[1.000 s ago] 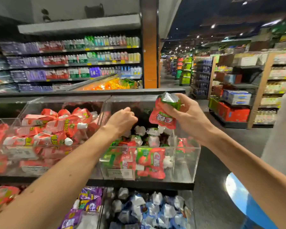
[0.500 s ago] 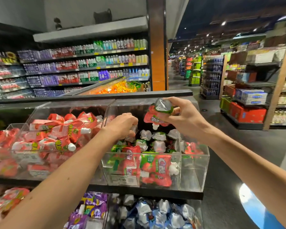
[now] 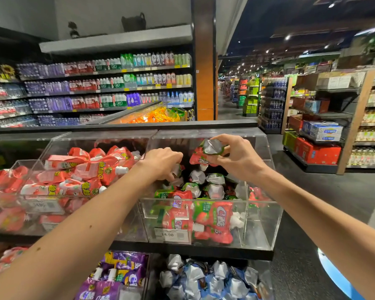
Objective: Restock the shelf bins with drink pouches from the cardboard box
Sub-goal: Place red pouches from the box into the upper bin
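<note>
Now dipped lower into the right clear bin (image 3: 259,224). Burrowing deeper among stocked pouches (image 3: 213,188) with the left hand (image 3: 160,161), grip impossible to tell. Pinching in the right hand (image 3: 240,159) a red-and-green pouch (image 3: 205,153), spout-down just above them; seems ready to drop.

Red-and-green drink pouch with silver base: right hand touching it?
Touching. Head view: the right hand pinches the red-and-green drink pouch by its silver base with its fingers.
</note>
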`<state>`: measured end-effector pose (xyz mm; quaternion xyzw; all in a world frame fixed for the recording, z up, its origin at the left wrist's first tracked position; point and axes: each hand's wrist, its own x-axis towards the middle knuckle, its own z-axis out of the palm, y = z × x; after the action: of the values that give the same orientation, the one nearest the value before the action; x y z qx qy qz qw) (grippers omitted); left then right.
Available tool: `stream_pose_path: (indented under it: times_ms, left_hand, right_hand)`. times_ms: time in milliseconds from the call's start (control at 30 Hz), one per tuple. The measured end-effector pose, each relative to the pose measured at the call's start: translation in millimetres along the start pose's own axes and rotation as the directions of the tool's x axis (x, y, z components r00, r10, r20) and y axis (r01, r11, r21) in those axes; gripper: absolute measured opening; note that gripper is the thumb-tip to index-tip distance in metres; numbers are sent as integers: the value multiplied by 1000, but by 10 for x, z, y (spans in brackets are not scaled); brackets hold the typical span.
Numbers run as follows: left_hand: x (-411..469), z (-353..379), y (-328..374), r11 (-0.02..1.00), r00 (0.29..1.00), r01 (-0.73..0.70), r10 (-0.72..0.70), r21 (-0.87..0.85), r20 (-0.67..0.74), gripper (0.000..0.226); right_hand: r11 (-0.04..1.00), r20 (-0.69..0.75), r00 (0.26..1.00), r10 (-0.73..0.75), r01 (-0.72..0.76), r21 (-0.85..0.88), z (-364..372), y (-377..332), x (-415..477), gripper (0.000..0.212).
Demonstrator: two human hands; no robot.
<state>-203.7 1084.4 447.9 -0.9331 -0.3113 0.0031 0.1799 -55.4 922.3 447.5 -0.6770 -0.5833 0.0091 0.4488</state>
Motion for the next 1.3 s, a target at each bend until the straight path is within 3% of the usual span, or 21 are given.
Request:
stream_pose_path:
  times_ms: [167,267,333,433,533,733,867,933,1067,1167,1233,1300]
  left_hand:
    - [-9,-95,-93,939,999,-10,-2,-344,-35,65]
    - [-79,-214,-107,752,998,-45,9,-657,-57,76]
    - [-92,-214,-58,652,997,-74,22,-754,-79,57]
    - [-38,-87,38,750,992,-62,-26,-659,-123,28]
    - [7,31,83,863,975,-16,-98,-506,-198,22]
    - [72,191,138,868,964,51,-172,-494,-201,18]
    - [37,212,112,830,966,51,-183,-555,-185,27]
    - [-78,198,171,778,936,50,-254,-626,-241,29]
    - [-542,73,385,618,838,-66,-392,-783,-380,14]
    - [-1028,-27,653,535,780,-191,-426,-823,-458,3]
    - [-1287,-38,906,474,767,-277,-414,-836,-490,12]
    - [-1476,24,1286,394,802,-342,-352,-853,-483,16]
  right_hand:
    - [962,7,1000,-15,17,-274,245,-1,169,44]
    - [917,94,995,42,-1,-399,447,28,245,46]
    - [915,121,989,85,-30,-402,573,59,272,44]
    - [927,166,979,121,-52,-372,664,79,297,45]
    - [940,282,950,135,-33,-340,628,83,348,47]
    - [932,279,943,181,-73,-356,750,223,429,36]
    - [913,278,948,156,-31,-407,778,206,417,41]
    - [921,275,956,104,12,-389,705,143,343,48]
    - [969,93,993,-78,97,-229,472,-84,-98,37]
    - [975,-116,971,-210,199,-96,304,-172,-738,19]
    - [983,-245,952,-185,179,-46,225,-169,-1268,14]
    - [996,-352,932,-89,87,-23,177,-137,-1868,11]
